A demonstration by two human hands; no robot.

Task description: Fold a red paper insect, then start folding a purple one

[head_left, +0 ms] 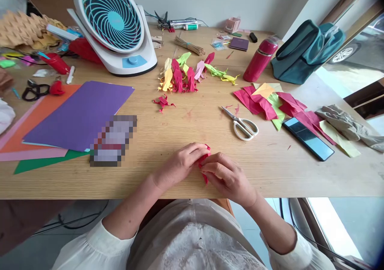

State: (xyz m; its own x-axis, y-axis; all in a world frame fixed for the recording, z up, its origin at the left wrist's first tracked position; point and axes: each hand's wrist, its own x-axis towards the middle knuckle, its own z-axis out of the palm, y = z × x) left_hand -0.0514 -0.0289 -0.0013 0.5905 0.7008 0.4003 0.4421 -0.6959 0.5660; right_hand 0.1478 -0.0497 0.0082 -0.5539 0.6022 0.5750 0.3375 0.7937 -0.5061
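Note:
Near the table's front edge, a small piece of folded red paper is pinched between my two hands. My left hand grips it from the left with bent fingers. From the right, my right hand closes thumb and fingertips on its lower part. Much of the paper is covered by the fingers. Beyond my hands lies a red folded paper figure with thin spread limbs. White-handled scissors rest to the right, slightly opened. Several colourful folded paper figures stand grouped farther back.
A white and blue fan stands back left, above stacked coloured sheets. A blurred-out object lies beside them. At right are folded paper pieces, a phone, a red bottle and a teal bag.

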